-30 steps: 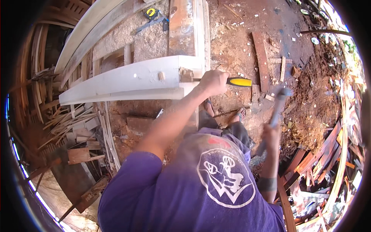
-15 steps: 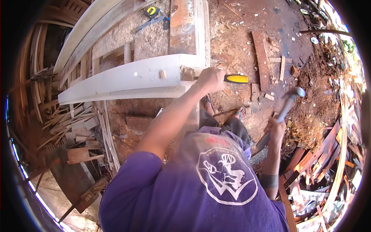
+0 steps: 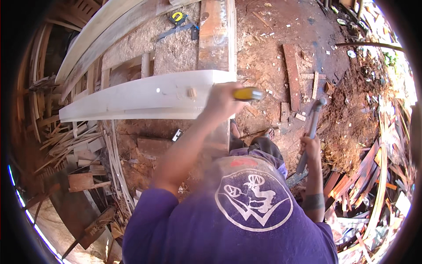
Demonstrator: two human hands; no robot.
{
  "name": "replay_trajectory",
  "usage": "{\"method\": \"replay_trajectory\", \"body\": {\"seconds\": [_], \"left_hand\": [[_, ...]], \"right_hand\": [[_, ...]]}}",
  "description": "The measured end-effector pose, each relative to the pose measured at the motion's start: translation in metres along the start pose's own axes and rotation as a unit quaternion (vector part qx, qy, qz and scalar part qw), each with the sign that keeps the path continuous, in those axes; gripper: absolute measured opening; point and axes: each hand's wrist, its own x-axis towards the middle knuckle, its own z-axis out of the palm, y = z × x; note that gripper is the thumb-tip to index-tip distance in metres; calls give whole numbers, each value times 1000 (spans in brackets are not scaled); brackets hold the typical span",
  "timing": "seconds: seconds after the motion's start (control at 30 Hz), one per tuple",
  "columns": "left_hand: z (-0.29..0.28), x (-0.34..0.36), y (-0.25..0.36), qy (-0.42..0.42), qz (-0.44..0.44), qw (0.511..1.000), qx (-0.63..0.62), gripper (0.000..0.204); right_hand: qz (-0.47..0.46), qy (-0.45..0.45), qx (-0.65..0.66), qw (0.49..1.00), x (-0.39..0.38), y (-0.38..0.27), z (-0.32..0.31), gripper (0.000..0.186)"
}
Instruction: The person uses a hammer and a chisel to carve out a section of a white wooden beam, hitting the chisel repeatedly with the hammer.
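Observation:
My left hand (image 3: pixel 222 100) is closed around a chisel (image 3: pixel 248 93) with a yellow and black handle, at the right end of a long pale board (image 3: pixel 140 94). The handle points to the right, and the hand hides the blade. A small wood chip (image 3: pixel 191 93) lies on the board, just left of that hand. On the right, my right hand (image 3: pixel 311 147) grips a hammer (image 3: pixel 314 121) by its long grey shaft. The hammer's head is up and away from the board, apart from the chisel.
A yellow and black tape measure (image 3: pixel 177 17) and a square (image 3: pixel 176 32) lie beyond the board. A reddish plank (image 3: pixel 291 77) rests on the littered dirt floor. Scrap wood (image 3: pixel 365 176) is heaped at the right, with loose sticks (image 3: pixel 70 143) at the left.
My left hand and the chisel have moved left and slightly down, and the handle has turned. The hammer has swung left, its shaft now more upright. The whole view has shifted a little.

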Motion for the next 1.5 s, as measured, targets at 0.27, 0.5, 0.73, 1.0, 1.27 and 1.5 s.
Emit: {"method": "replay_trajectory", "body": {"seconds": [0.27,0.5,0.73,1.0,1.27,1.5], "left_hand": [[-108,-48,-53,237,-145,723,-633,23],[-60,-15,6,236,-54,954,-177,22],[70,-17,26,125,23,990,-65,19],[55,-24,69,278,-131,893,-328,14],[-54,-29,55,302,-57,840,-447,12],[-38,-25,19,270,-102,908,-302,21]], "right_hand": [[-8,40,74,996,20,-18,-34,13],[-33,-107,33,993,25,-38,-48,15],[-64,-121,-24,990,46,-33,-106,14],[-3,-88,35,995,86,-27,-159,14],[11,-75,74,994,78,-35,-157,11],[16,-107,56,993,76,-41,-140,15]]}}
